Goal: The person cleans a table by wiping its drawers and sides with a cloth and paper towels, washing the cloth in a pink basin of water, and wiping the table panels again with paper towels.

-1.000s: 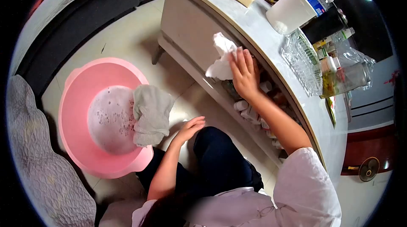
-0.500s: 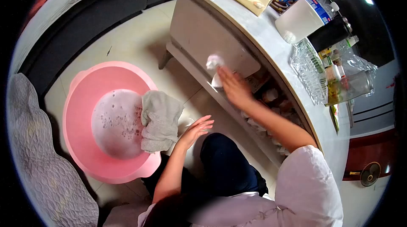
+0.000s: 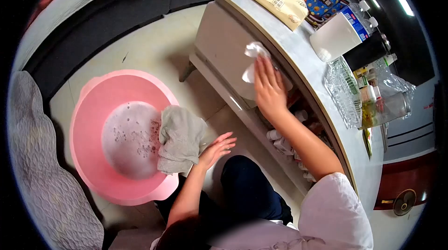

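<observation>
My right hand (image 3: 270,86) presses a crumpled white tissue (image 3: 256,50) against the light front panel (image 3: 219,40) of the table, close under the tabletop edge. Its fingers lie stretched over the tissue, which sticks out past the fingertips and to their left. Beside the grey towel (image 3: 181,140), my left hand (image 3: 217,151) hovers with its fingers stretched out and nothing in it. That towel hangs over the right rim of a pink basin (image 3: 88,124). Sudsy water (image 3: 128,142) fills the bottom of the basin.
On the tabletop (image 3: 303,47) stand a tissue pack (image 3: 277,1), a white tub (image 3: 336,37), a clear plastic tray (image 3: 343,93) and several bottles. Below, a shelf holds small bottles (image 3: 275,135). A dark sofa (image 3: 107,21) curves along the back; a quilted cover (image 3: 44,166) lies left.
My right hand and the tissue have moved up along the panel toward the tabletop edge. My left hand stays by the towel. The whole view has shifted slightly.
</observation>
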